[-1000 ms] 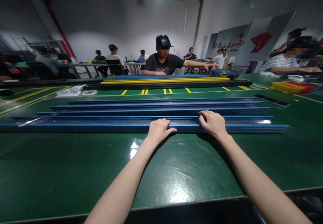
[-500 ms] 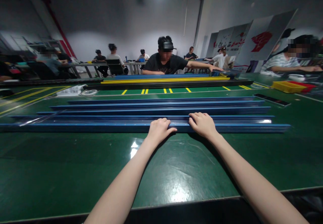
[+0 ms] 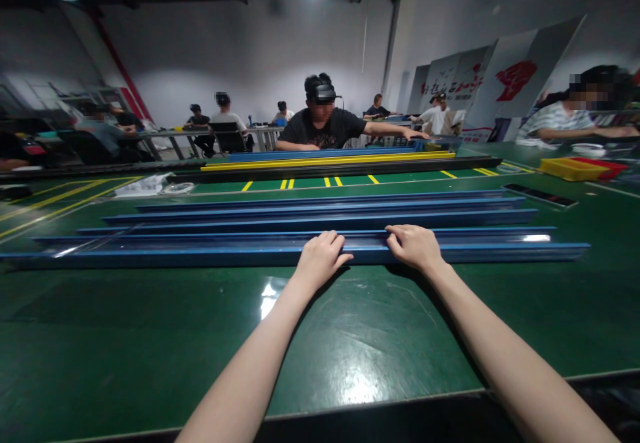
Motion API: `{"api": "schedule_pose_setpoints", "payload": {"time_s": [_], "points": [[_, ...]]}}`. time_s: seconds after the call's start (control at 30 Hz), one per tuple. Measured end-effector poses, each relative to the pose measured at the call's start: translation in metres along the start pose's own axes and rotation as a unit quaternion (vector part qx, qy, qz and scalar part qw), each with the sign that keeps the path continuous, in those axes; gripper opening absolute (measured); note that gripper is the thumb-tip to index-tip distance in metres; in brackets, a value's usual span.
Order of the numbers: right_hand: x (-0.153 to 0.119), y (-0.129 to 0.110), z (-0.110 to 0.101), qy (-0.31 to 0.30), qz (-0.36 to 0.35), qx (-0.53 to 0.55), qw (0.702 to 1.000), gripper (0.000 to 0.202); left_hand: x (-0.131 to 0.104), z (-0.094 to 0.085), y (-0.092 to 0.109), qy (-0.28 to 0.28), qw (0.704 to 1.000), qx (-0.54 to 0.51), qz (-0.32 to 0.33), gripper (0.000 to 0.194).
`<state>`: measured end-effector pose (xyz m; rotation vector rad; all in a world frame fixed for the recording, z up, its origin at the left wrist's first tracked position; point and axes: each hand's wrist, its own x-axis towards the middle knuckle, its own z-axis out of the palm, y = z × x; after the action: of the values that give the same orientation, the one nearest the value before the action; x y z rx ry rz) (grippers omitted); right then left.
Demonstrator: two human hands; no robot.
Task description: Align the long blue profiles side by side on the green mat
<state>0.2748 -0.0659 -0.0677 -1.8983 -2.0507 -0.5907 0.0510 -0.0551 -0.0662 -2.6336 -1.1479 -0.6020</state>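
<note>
A long blue channel [image 3: 490, 253] lies across the green table in front of me, its open trough facing up. My left hand [image 3: 323, 256] grips it near the middle, fingers bent over into the trough and thumb along the near wall. A short way to the right, my right hand [image 3: 414, 246] holds the same channel, with fingers curled over its walls. Part of each grip is hidden behind the hand. Several more blue channels [image 3: 300, 220] lie parallel just beyond it. A clear shiny strip [image 3: 93, 240] crosses the channels at the left.
A black phone-like slab [image 3: 540, 195] lies at the right, near yellow and red trays [image 3: 573, 170]. Farther back are yellow strips [image 3: 325, 161] and a dark rail [image 3: 345, 171]. A person [image 3: 323, 123] sits opposite with one arm stretched out. The green table's near edge [image 3: 400, 398] runs below my forearms.
The front blue channel has slid a little to the right, with both my hands moving along on it. The person opposite has shifted the outstretched hand slightly to the left.
</note>
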Motion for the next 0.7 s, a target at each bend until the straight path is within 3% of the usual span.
{"api": "schedule_pose_setpoints", "payload": {"time_s": [0.37, 0.57, 0.7], "points": [[-0.006, 0.035, -0.004, -0.031, 0.014, 0.008, 0.999, 0.037, 0.001, 0.002, -0.003, -0.014, 1.0, 0.022, 0.004, 0.033], [-0.002, 0.026, -0.011, -0.056, 0.063, -0.019, 0.996, 0.045, 0.0, 0.003, -0.002, -0.019, 1.0, 0.014, 0.001, 0.034], [0.001, 0.012, -0.013, -0.033, 0.044, -0.045, 0.997, 0.049, 0.0, 0.004, -0.002, -0.017, 1.0, 0.016, -0.002, 0.034]]}}
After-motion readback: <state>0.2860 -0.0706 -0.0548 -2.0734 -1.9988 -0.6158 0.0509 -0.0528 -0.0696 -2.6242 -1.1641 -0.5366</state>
